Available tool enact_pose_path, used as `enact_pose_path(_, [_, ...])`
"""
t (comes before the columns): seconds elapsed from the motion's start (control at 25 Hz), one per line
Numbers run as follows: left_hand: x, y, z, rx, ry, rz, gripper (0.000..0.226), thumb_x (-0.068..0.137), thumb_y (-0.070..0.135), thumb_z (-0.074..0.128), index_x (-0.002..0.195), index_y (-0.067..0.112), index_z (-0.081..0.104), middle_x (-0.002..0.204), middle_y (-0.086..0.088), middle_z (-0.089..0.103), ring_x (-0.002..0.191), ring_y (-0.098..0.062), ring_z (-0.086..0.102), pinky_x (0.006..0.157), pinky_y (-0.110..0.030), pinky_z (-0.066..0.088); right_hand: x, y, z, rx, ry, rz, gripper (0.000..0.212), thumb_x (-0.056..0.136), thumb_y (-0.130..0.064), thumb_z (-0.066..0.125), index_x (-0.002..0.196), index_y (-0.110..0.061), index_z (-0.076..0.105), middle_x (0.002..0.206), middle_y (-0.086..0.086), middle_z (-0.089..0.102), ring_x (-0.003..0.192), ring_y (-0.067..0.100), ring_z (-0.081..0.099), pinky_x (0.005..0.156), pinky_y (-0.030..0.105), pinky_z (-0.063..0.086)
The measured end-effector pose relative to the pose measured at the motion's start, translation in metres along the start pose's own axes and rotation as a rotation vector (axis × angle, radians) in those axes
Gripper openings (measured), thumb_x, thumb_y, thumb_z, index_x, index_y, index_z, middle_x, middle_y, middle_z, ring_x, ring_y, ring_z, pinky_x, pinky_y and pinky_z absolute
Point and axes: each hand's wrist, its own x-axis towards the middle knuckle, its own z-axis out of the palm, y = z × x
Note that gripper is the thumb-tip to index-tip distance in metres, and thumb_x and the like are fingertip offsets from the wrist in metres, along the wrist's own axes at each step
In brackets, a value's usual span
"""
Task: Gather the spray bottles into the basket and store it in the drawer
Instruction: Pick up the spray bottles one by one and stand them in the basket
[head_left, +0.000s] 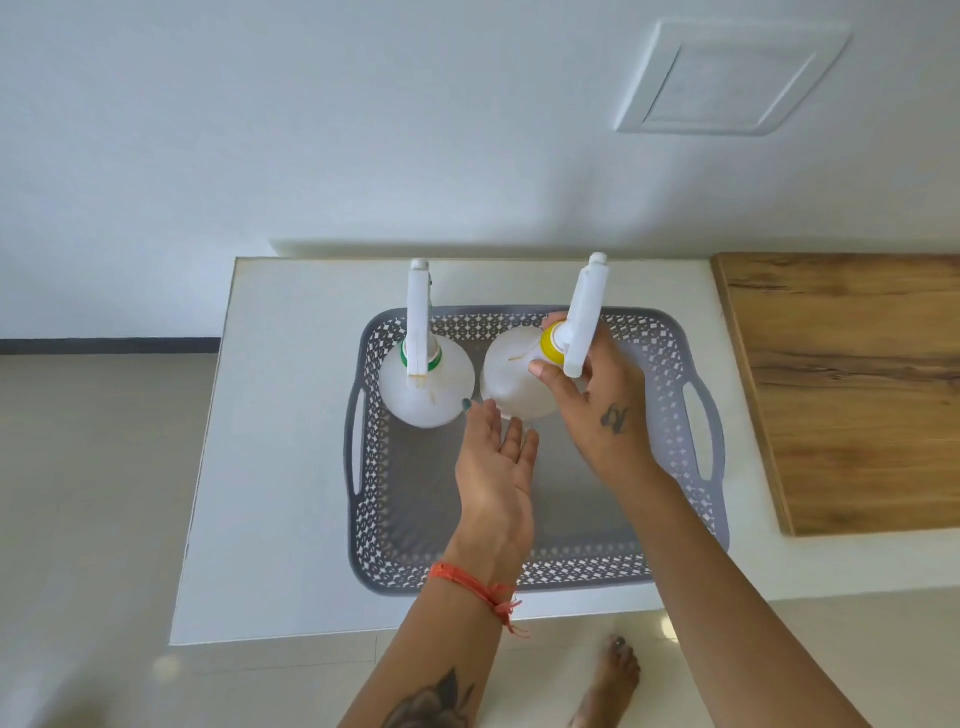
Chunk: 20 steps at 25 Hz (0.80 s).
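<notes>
Bottles are both over the grey basket (711, 415) on the white bench (270, 467): the green-collared bottle (426, 384) stands upright at its far left, and your right hand (592, 395) grips the yellow-collared bottle (514, 379) at the neck, a little tilted. Your left hand (496, 457) is open, palm up, beside its base. Set this bottle down straight, just beside the first one, and support the base with the open hand so that it does not tip. No drawer is visible.
</notes>
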Motion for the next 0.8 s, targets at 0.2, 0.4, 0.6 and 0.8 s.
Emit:
enact_pose_path(0.2, [0.01,0.003,-0.005,0.018,-0.006,-0.02,0.054,0.098,0.033,0.037,0.143,0.003,0.029,0.153,-0.012,0.028,0.138,-0.028,0.033,0.11,-0.038,0.034,-0.002,-0.005,0.012,-0.056,0.009,-0.05,0.033,0.082,-0.02,0.067,0.111,-0.015,0.055,0.094,-0.006,0.064,0.087,0.008,0.06,0.076,0.03,0.052])
enact_pose_path(0.4, [0.008,0.0,-0.009,0.112,0.049,0.052,0.045,0.098,0.033,0.039,0.135,0.008,0.043,0.144,-0.009,0.042,0.128,-0.028,0.045,0.103,-0.036,0.042,-0.009,-0.004,0.011,-0.086,-0.022,0.006,0.069,0.078,-0.009,0.07,0.138,-0.014,0.037,0.132,0.005,0.056,0.119,0.019,0.053,0.099,0.034,0.046])
enact_pose_path(0.6, [-0.021,-0.031,-0.016,0.278,0.155,0.234,0.024,0.096,0.031,0.044,0.112,0.017,0.056,0.117,-0.002,0.062,0.102,-0.019,0.063,0.08,-0.03,0.053,-0.046,0.005,-0.024,0.063,0.089,0.143,0.073,0.081,-0.007,0.064,0.144,-0.017,0.028,0.145,0.006,0.044,0.132,0.014,0.041,0.11,0.031,0.035])
enact_pose_path(0.8, [-0.07,-0.097,-0.005,0.406,0.031,0.314,0.017,0.095,0.03,0.044,0.099,0.026,0.06,0.107,0.004,0.068,0.096,-0.015,0.068,0.078,-0.029,0.054,-0.112,0.027,-0.091,0.256,0.292,0.274,0.065,0.084,-0.039,0.057,0.142,-0.022,0.033,0.143,0.002,0.047,0.129,0.01,0.045,0.107,0.026,0.038])
